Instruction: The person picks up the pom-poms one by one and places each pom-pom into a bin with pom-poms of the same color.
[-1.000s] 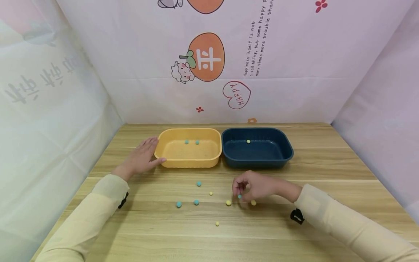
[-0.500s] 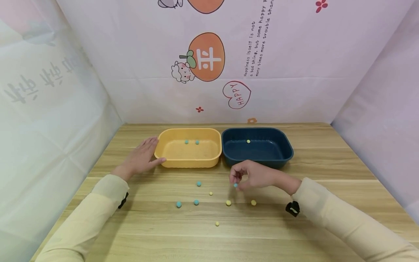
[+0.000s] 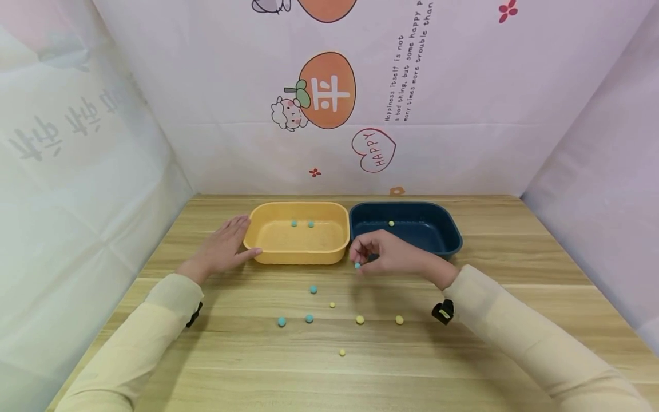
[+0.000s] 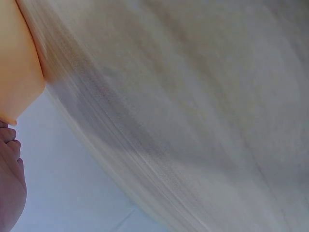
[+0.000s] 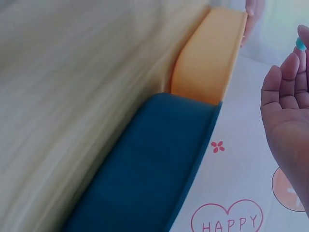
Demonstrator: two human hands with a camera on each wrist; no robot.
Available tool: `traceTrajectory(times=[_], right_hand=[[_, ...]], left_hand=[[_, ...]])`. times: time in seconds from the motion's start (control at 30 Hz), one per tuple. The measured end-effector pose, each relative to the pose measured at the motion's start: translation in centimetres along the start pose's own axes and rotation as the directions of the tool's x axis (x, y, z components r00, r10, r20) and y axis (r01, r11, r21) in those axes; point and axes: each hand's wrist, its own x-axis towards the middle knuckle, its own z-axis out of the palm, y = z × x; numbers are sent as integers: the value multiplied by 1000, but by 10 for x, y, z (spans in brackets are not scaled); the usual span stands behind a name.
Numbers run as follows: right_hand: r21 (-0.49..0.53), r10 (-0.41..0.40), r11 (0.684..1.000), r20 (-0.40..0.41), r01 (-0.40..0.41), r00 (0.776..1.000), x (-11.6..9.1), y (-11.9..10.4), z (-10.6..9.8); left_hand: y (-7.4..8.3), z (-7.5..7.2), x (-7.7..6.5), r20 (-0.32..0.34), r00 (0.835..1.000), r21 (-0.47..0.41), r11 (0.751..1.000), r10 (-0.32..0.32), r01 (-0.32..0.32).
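Observation:
My right hand (image 3: 388, 253) pinches a small blue ball (image 3: 357, 265) between thumb and fingertips, above the front of the dark blue basin (image 3: 449, 243), near where it meets the yellow basin (image 3: 298, 257). In the right wrist view the ball (image 5: 300, 44) shows at the fingertips. With fingers straight, my left hand (image 3: 221, 249) rests against the yellow basin's left end, its thumb on the front rim. Two blue balls (image 3: 310, 224) lie inside the yellow basin. One yellow ball (image 3: 391, 224) is visible in the dark blue basin, which my right hand partly covers.
On the wooden table (image 3: 247, 366), in front of the basins, lie three blue balls (image 3: 309, 319) and several yellow balls (image 3: 360, 320). A printed white cloth (image 3: 231, 160) hangs behind the table, with pale cloth at both sides.
My right hand has lifted the blue ball from among the yellow ones and carried it forward and slightly left toward the basins. The left hand stays in place.

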Motion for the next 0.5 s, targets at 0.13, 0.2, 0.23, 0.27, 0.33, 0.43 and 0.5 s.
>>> traceTrajectory(times=[0.13, 0.2, 0.23, 0.27, 0.33, 0.43, 0.5], right_hand=[[-12, -19, 1000, -51, 18, 999, 12, -3, -2], [-15, -29, 1000, -78, 28, 997, 18, -3, -3], [-12, -29, 1000, -92, 28, 995, 21, -3, -3], [-6, -29, 1000, -106, 29, 994, 24, -3, -4], [6, -27, 1000, -131, 28, 991, 30, -3, -4], [30, -14, 999, -168, 19, 986, 40, -3, -4], [41, 2, 999, -191, 6, 982, 46, -4, -4]], left_hand=[[-2, 1, 1, -5, 1000, -1, 1000, 4, -4], [-2, 2, 1, -4, 1000, 0, 1000, 3, -3], [-3, 3, 1, -4, 1000, 0, 1000, 2, -2], [-3, 3, 1, -3, 1000, -1, 1000, 2, -2], [-3, 3, 1, -6, 1000, 1, 1000, 2, -2], [-3, 3, 1, -10, 1000, 1, 1000, 5, -5], [-3, 3, 1, -11, 1000, 2, 1000, 5, -5]])
